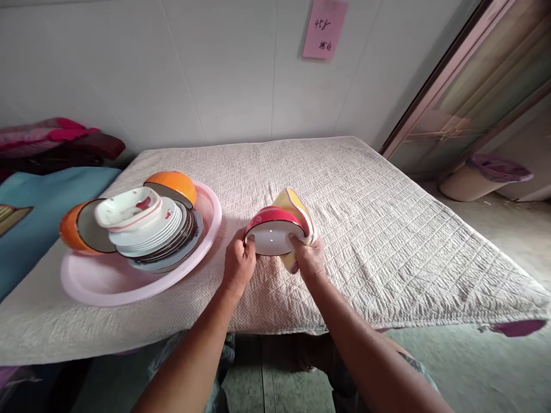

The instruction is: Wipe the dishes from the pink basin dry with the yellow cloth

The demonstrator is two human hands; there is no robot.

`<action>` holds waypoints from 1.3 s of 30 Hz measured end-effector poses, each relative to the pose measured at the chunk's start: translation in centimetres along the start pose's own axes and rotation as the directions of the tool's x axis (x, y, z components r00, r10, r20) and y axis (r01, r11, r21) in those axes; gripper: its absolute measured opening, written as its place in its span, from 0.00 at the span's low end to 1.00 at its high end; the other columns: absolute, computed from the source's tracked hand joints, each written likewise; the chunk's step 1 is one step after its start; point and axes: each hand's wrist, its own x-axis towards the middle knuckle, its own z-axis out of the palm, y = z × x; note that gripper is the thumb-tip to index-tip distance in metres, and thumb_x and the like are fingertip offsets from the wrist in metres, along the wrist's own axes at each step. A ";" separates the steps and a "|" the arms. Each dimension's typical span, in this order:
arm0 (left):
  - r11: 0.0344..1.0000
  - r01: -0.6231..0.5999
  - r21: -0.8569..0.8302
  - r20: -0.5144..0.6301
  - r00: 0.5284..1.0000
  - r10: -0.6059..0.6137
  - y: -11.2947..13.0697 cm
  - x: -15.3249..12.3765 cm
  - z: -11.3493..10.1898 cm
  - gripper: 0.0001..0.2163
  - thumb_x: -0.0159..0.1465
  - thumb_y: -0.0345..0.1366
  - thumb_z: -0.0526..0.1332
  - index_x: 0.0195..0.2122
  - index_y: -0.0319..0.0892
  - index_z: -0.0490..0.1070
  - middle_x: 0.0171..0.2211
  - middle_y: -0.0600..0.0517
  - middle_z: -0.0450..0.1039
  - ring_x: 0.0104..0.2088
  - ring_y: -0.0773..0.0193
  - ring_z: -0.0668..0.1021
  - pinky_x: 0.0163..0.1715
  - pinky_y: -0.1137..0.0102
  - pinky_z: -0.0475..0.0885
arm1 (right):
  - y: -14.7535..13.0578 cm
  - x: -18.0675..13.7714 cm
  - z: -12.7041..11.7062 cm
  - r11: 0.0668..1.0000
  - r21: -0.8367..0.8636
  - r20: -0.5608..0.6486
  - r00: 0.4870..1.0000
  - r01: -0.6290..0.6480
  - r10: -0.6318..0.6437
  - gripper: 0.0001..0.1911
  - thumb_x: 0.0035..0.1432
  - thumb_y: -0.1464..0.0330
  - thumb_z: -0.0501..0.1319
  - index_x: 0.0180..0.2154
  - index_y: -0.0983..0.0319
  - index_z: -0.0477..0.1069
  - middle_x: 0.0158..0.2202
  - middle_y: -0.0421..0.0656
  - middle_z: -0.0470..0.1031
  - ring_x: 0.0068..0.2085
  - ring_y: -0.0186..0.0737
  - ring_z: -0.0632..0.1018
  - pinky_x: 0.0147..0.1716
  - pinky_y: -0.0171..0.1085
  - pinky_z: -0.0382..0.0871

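Note:
A red bowl [272, 236] with a white inside and a dark rim is held between my two hands, tilted so its opening faces me. My left hand [239, 258] grips its left side, thumb over the rim. On the right side, my right hand [309, 257] closes on the rim with a yellow cloth [291, 201] pressed against the bowl. Part of the cloth stands up behind the bowl and part hangs below it. The fingers behind the bowl are hidden.
Left of my hands, a pink basin [210, 229] holds stacked plates [146, 235], a white rectangular dish [128, 207] and orange bowls [176, 186]. A quilted cover [387, 241] lies under everything. Folded fabrics [51, 143] sit far left; a bin [469, 178] stands on the floor at right.

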 end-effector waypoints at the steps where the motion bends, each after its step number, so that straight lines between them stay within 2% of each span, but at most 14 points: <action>1: 0.996 0.060 -0.066 -0.005 0.998 -0.061 0.0 -0.1 0.3 0.12 0.64 0.43 0.60 0.39 0.40 0.75 0.33 0.45 0.78 0.31 0.59 0.80 0.27 0.71 0.74 | 0.2 -0.2 0.3 1.000 0.016 0.034 0.999 -0.004 0.004 0.22 0.47 0.62 0.64 0.46 0.60 0.72 0.31 0.43 0.76 0.35 0.46 0.78 0.28 0.40 0.75; 5: 0.869 0.293 -0.398 0.077 0.955 -0.286 -0.6 -0.8 2.0 0.14 0.61 0.45 0.63 0.40 0.39 0.73 0.30 0.48 0.79 0.27 0.58 0.80 0.23 0.69 0.75 | 0.3 -1.1 1.6 0.992 0.112 0.143 0.989 -0.058 0.041 0.21 0.44 0.62 0.66 0.43 0.60 0.72 0.33 0.42 0.77 0.35 0.45 0.78 0.29 0.40 0.75; 7: 0.821 0.368 -0.437 0.195 0.930 -0.312 -1.2 -1.0 2.5 0.16 0.61 0.47 0.64 0.40 0.38 0.74 0.28 0.48 0.78 0.26 0.58 0.81 0.24 0.68 0.76 | 0.0 -1.3 1.8 0.984 0.138 0.120 0.989 -0.108 0.092 0.18 0.42 0.64 0.66 0.38 0.61 0.72 0.31 0.41 0.76 0.32 0.43 0.77 0.28 0.39 0.75; 9: 0.841 0.389 -0.376 0.278 0.913 -0.298 -1.6 -1.1 2.3 0.18 0.61 0.48 0.64 0.42 0.38 0.74 0.29 0.47 0.79 0.26 0.58 0.81 0.24 0.68 0.76 | -0.4 -1.1 1.4 0.980 0.134 0.059 0.989 -0.145 0.138 0.15 0.41 0.65 0.65 0.35 0.61 0.71 0.28 0.41 0.75 0.29 0.42 0.76 0.26 0.39 0.74; 13: 0.975 0.158 -0.159 0.160 0.978 -0.132 -1.3 -0.7 0.8 0.18 0.63 0.48 0.62 0.47 0.40 0.73 0.34 0.47 0.79 0.28 0.63 0.80 0.26 0.72 0.76 | -0.6 -0.4 -0.2 0.996 -0.002 -0.017 0.996 -0.085 0.085 0.16 0.44 0.65 0.60 0.38 0.61 0.72 0.25 0.41 0.72 0.27 0.42 0.74 0.22 0.39 0.71; 16: 0.998 0.041 -0.043 0.080 0.996 -0.037 -0.7 -0.4 0.0 0.14 0.65 0.45 0.60 0.45 0.41 0.74 0.33 0.48 0.77 0.28 0.64 0.78 0.25 0.74 0.75 | 0.0 -0.3 -0.7 0.998 -0.063 0.006 1.000 0.025 -0.025 0.20 0.47 0.63 0.61 0.45 0.60 0.72 0.29 0.42 0.75 0.32 0.45 0.77 0.24 0.40 0.73; 21: 0.927 0.177 -0.332 0.034 0.984 -0.176 -0.5 -0.4 1.2 0.19 0.60 0.51 0.64 0.40 0.38 0.74 0.32 0.48 0.77 0.29 0.59 0.79 0.23 0.69 0.77 | 0.5 -1.1 0.5 0.995 0.047 0.116 0.989 0.083 -0.088 0.27 0.47 0.61 0.65 0.51 0.58 0.70 0.39 0.43 0.78 0.40 0.48 0.79 0.33 0.43 0.77; 23: 0.862 0.266 -0.431 0.098 0.964 -0.248 -0.9 -0.6 1.8 0.21 0.57 0.52 0.66 0.40 0.37 0.74 0.32 0.47 0.78 0.30 0.57 0.80 0.24 0.66 0.78 | 0.4 -1.4 1.0 0.989 0.122 0.150 0.984 0.080 -0.098 0.29 0.45 0.62 0.67 0.51 0.57 0.70 0.41 0.42 0.79 0.40 0.46 0.79 0.36 0.43 0.77; 26: 0.864 0.336 -0.374 0.229 0.937 -0.265 -1.5 -0.5 1.7 0.21 0.58 0.52 0.66 0.42 0.38 0.74 0.32 0.48 0.77 0.28 0.57 0.80 0.24 0.66 0.78 | 0.0 -1.3 1.1 0.983 0.183 0.116 0.993 -0.003 -0.018 0.23 0.42 0.65 0.65 0.44 0.59 0.72 0.35 0.41 0.79 0.34 0.43 0.78 0.32 0.41 0.77; 29: 0.966 0.173 -0.193 0.183 0.974 -0.137 -1.4 -0.3 0.6 0.18 0.62 0.48 0.63 0.45 0.40 0.73 0.35 0.48 0.77 0.30 0.60 0.79 0.27 0.69 0.77 | -0.3 -0.9 0.4 0.991 0.099 0.010 0.996 -0.091 0.091 0.16 0.42 0.66 0.62 0.37 0.61 0.73 0.24 0.38 0.72 0.23 0.37 0.71 0.19 0.35 0.68; 31: 0.998 0.014 -0.056 0.117 0.993 -0.008 -1.0 -0.1 -0.2 0.13 0.64 0.45 0.61 0.43 0.41 0.74 0.36 0.48 0.77 0.34 0.61 0.79 0.33 0.69 0.76 | -0.6 -0.8 -0.2 0.994 0.010 -0.008 0.994 -0.113 0.113 0.17 0.44 0.65 0.62 0.39 0.61 0.73 0.20 0.35 0.67 0.19 0.34 0.67 0.14 0.33 0.62; 34: 0.998 -0.055 0.035 0.065 0.996 0.052 -0.6 0.0 -0.7 0.11 0.66 0.41 0.58 0.40 0.41 0.75 0.34 0.48 0.77 0.36 0.60 0.78 0.39 0.69 0.76 | -1.4 -0.9 -0.8 0.992 -0.064 0.077 0.991 -0.105 0.109 0.23 0.46 0.63 0.64 0.46 0.61 0.73 0.20 0.36 0.68 0.19 0.34 0.67 0.11 0.31 0.58; 37: 0.982 0.126 -0.141 0.058 0.991 -0.119 -0.7 0.2 -0.4 0.13 0.63 0.43 0.60 0.42 0.39 0.74 0.36 0.46 0.77 0.34 0.59 0.78 0.29 0.69 0.77 | -2.7 -0.8 -1.2 0.997 -0.031 0.262 0.962 -0.066 0.072 0.29 0.45 0.60 0.69 0.51 0.60 0.72 0.29 0.40 0.75 0.23 0.37 0.72 0.13 0.33 0.63; 39: 0.917 0.272 -0.291 0.081 0.962 -0.260 -0.8 0.2 -0.1 0.16 0.59 0.44 0.64 0.43 0.37 0.74 0.35 0.46 0.77 0.31 0.58 0.79 0.22 0.69 0.76 | -3.3 -0.4 -1.5 0.998 0.038 0.380 0.925 -0.045 0.027 0.33 0.43 0.57 0.71 0.52 0.59 0.72 0.37 0.44 0.78 0.31 0.43 0.77 0.20 0.36 0.72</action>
